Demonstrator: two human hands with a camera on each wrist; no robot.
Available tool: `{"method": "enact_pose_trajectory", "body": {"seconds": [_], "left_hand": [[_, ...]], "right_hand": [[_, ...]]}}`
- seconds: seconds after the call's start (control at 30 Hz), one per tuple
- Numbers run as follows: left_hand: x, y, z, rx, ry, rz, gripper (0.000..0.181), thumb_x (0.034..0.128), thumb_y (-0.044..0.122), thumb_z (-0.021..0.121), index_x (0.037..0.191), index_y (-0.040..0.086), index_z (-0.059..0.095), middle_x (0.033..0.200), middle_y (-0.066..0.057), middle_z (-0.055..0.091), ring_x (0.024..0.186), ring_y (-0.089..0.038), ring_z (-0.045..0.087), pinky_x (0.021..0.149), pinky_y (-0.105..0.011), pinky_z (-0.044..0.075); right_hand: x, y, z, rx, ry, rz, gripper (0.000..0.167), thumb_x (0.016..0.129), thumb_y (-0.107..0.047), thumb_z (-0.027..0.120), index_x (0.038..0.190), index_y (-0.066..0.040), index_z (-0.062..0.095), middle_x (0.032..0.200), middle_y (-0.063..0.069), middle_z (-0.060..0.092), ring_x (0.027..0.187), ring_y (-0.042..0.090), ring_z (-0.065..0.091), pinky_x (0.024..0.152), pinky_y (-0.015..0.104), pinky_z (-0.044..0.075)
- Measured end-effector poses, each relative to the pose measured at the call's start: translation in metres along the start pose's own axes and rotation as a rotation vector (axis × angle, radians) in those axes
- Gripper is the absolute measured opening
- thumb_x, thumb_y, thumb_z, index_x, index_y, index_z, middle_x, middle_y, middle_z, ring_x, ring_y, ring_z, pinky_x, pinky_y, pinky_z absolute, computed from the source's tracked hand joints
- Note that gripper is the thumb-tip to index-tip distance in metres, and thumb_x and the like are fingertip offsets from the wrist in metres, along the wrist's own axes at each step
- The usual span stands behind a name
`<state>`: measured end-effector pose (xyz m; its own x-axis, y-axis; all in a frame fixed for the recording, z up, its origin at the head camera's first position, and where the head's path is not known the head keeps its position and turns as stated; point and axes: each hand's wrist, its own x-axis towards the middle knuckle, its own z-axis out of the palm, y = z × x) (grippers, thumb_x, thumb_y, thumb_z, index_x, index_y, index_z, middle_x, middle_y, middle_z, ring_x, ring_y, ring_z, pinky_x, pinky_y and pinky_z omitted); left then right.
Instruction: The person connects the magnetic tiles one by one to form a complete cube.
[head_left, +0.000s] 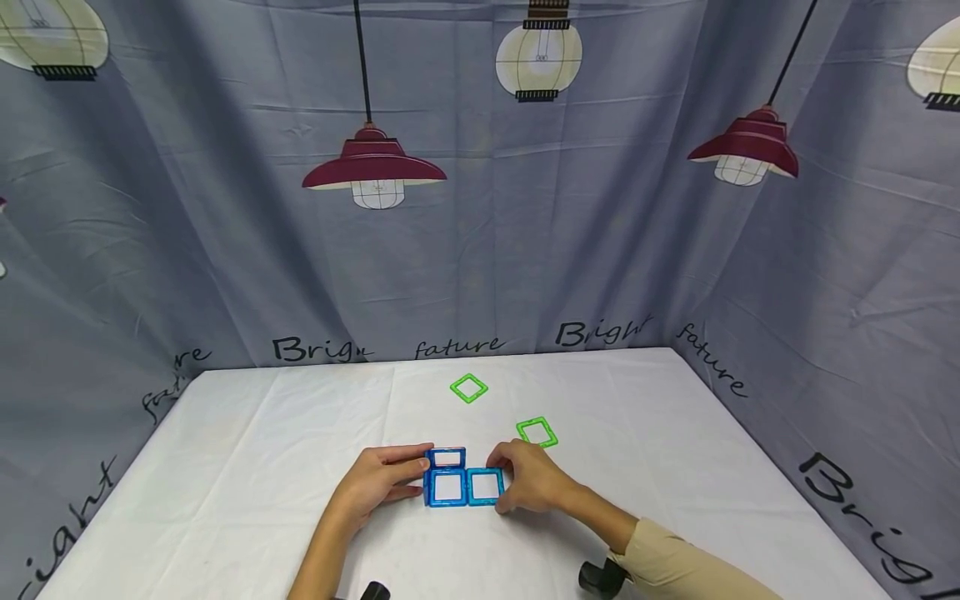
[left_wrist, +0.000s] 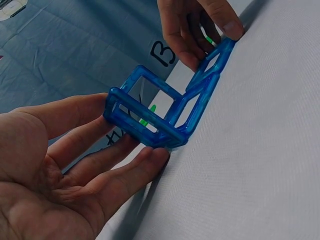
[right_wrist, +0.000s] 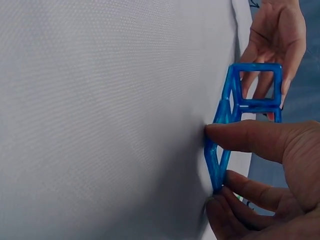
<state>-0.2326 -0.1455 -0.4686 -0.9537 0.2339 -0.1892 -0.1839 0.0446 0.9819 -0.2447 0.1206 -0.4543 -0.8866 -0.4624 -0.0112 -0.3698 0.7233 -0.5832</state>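
Note:
Several blue magnetic tiles are joined on the white table. In the head view, one square tile (head_left: 448, 487) lies flat, with an upright tile (head_left: 447, 457) along its far edge and another upright tile (left_wrist: 145, 115) on its left side. My left hand (head_left: 372, 481) holds the left upright tile, its digits at opposite ends of that frame. At the right end, my right hand (head_left: 534, 477) pinches a lighter blue square tile (head_left: 485, 487) between thumb and fingers. That tile lies flat, edge against the first square. My right fingers hide part of its outer edge.
A green square tile (head_left: 537, 432) lies just beyond my right hand. Farther back on the table (head_left: 300, 433) is a second green square tile (head_left: 468, 388). A grey curtain (head_left: 465, 267) printed with lamps and lettering hangs around the table.

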Motion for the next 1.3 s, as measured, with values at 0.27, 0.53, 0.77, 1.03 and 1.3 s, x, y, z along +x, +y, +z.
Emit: {"method": "enact_pose_trajectory", "body": {"seconds": [0.27,0.53,0.77,1.03,1.3], "left_hand": [[0.001,-0.001,0.0,0.005,0.013,0.0,0.046,0.0933,0.02,0.074,0.133,-0.001,0.065,0.13,-0.021,0.068,0.105,-0.024,0.072,0.087,-0.04,0.062],[0.002,-0.002,0.0,0.02,0.015,0.006,0.045,0.0941,0.021,0.073,0.133,-0.001,0.065,0.13,-0.021,0.067,0.105,-0.023,0.073,0.086,-0.039,0.062],[0.002,-0.002,0.0,0.019,0.019,0.005,0.045,0.093,0.023,0.075,0.131,0.0,0.067,0.127,-0.018,0.07,0.105,-0.024,0.073,0.086,-0.04,0.062],[0.004,-0.002,0.001,0.01,0.001,0.001,0.048,0.092,0.025,0.076,0.132,0.001,0.066,0.129,-0.017,0.07,0.106,-0.022,0.072,0.087,-0.039,0.062],[0.004,-0.002,-0.001,0.008,0.006,0.0,0.045,0.0935,0.022,0.074,0.132,0.001,0.067,0.129,-0.019,0.069,0.105,-0.022,0.072,0.086,-0.039,0.062]], "right_hand": [[0.002,-0.005,-0.001,-0.002,-0.01,0.044,0.047,0.067,-0.011,0.091,0.108,-0.008,0.068,0.097,0.003,0.064,0.089,0.018,0.054,0.082,0.037,0.053],[-0.001,-0.013,-0.007,0.002,-0.001,0.014,0.051,0.069,-0.011,0.09,0.114,-0.006,0.067,0.108,0.007,0.068,0.097,0.022,0.059,0.087,0.042,0.055],[-0.004,-0.021,-0.014,0.011,-0.006,-0.021,0.057,0.068,-0.005,0.09,0.119,-0.003,0.065,0.117,0.01,0.069,0.103,0.026,0.06,0.088,0.045,0.055],[-0.003,-0.022,-0.018,0.022,-0.016,-0.049,0.06,0.071,-0.004,0.087,0.126,-0.004,0.062,0.125,0.012,0.068,0.105,0.027,0.061,0.083,0.039,0.055],[0.002,-0.024,-0.016,0.089,-0.005,-0.056,0.06,0.072,-0.009,0.089,0.126,-0.006,0.062,0.123,0.009,0.069,0.1,0.023,0.062,0.079,0.034,0.051]]}}
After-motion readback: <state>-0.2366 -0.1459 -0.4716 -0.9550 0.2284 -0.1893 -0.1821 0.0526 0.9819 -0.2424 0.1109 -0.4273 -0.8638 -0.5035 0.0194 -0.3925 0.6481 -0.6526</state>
